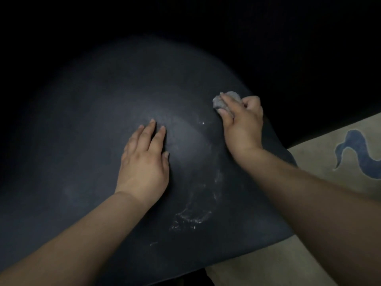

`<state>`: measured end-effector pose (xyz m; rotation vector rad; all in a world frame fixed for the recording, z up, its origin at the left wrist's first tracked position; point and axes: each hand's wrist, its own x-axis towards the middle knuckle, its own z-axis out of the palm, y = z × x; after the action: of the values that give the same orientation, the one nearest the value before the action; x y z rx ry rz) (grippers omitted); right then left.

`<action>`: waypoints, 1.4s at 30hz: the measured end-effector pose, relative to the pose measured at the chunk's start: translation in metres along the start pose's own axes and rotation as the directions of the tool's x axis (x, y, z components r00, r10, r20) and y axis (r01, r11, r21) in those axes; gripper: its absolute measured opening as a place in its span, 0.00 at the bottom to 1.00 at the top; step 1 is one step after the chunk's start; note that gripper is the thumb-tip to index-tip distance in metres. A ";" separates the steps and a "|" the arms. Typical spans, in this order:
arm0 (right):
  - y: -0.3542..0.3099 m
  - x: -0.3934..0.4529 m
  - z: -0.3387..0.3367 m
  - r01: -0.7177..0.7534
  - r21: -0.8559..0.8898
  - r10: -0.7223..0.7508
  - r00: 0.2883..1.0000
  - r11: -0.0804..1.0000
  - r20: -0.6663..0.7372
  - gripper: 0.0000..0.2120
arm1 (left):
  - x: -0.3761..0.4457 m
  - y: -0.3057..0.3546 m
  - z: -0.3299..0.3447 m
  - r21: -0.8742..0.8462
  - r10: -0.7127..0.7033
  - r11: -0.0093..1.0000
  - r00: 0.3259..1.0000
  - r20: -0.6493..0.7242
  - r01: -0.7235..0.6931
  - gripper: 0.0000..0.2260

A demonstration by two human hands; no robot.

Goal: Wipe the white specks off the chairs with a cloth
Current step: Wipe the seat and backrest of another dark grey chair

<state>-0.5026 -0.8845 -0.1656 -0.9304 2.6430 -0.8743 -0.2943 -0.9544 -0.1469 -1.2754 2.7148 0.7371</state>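
A dark, smooth chair seat fills most of the view. My left hand rests flat on its middle, fingers straight. My right hand grips a small wadded grey cloth and presses it on the seat near the right edge. White specks and wet streaks show on the seat near its front, between my two forearms. A few more glints lie just left of the right hand.
A beige rug with a blue wavy pattern lies on the floor at the right and under the seat's front edge. Everything beyond the seat, at the top and left, is dark.
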 end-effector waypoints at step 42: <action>0.009 -0.064 -0.001 0.306 0.020 -0.306 0.944 0.952 0.119 0.22 | 0.001 0.003 0.011 -0.040 -0.041 0.998 0.998 -0.047 0.039 0.24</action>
<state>-0.4575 -0.8386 -0.1704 -1.3751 2.4330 -0.8513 -0.2983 -0.9486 -0.1557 -1.3691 2.7165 0.7687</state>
